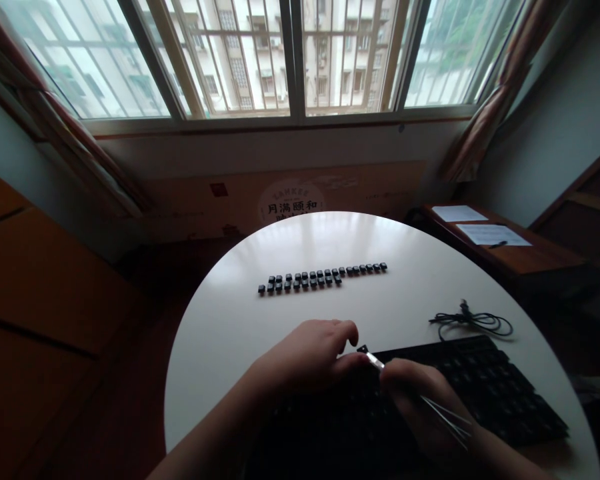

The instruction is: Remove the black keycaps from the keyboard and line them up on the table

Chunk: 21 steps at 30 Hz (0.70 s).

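Note:
My right hand (423, 393) is closed around a keycap puller (375, 361) with a shiny metal end at the front and thin wires sticking out behind. At its metal tip sits a small black keycap (363, 349). My left hand (315, 353) reaches in from the left, thumb beside the keycap and index finger curled above, with a gap between them; whether the thumb touches the keycap is hard to tell. Under both hands lies a black keyboard (485, 380), its left part dark and partly hidden. Beyond them, black keycaps (305, 283) stand in two rows.
A bundled black cable (475, 323) lies behind the keyboard on the round white table (220, 347). To the right, a low wooden table (540, 250) bears papers (493, 235) and a pen. A barred window (295, 60) is ahead, and orange cabinets (35, 280) stand left.

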Available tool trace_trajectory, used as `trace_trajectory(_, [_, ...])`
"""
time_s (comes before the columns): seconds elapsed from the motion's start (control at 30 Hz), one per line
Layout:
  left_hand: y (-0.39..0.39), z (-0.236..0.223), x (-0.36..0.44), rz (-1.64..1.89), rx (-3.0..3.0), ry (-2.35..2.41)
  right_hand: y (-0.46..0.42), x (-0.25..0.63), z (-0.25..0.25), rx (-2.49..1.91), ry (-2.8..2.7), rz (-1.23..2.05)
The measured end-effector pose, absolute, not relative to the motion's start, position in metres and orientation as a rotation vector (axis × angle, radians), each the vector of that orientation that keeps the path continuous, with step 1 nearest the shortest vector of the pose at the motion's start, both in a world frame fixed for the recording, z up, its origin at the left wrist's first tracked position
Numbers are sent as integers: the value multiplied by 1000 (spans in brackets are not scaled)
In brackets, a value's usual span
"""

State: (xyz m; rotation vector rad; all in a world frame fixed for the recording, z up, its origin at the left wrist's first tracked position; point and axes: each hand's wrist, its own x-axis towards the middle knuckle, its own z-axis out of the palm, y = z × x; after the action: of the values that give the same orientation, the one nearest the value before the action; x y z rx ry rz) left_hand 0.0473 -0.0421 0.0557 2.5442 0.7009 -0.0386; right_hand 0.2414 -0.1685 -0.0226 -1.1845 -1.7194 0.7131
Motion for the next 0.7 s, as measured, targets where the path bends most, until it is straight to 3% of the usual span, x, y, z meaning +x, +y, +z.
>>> trace_trajectory(0.13, [-44, 56, 49, -78, 2505, 633, -168, 240, -22, -1151, -1786, 548])
trace_trajectory(0.7, [-36, 49, 51, 20, 2531, 494, -168, 244, -15, -1118, -1732, 628])
